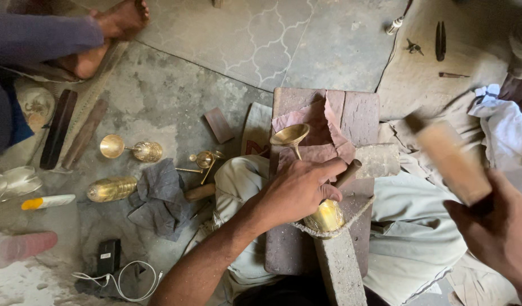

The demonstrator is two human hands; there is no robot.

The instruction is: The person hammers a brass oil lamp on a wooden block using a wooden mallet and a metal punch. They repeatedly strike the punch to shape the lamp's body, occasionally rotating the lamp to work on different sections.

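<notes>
My left hand grips a brass goblet-shaped piece and presses it against a wooden stake on the stone block. The piece's flared brass cup sticks out past my fingers over a reddish cloth. My right hand is raised at the right, closed around the handle of a wooden mallet, which is blurred with motion.
More brass pieces, a ribbed brass body and a small brass part lie on the floor beside a grey rag. Another person's bare feet are at top left. A charger with cable lies near.
</notes>
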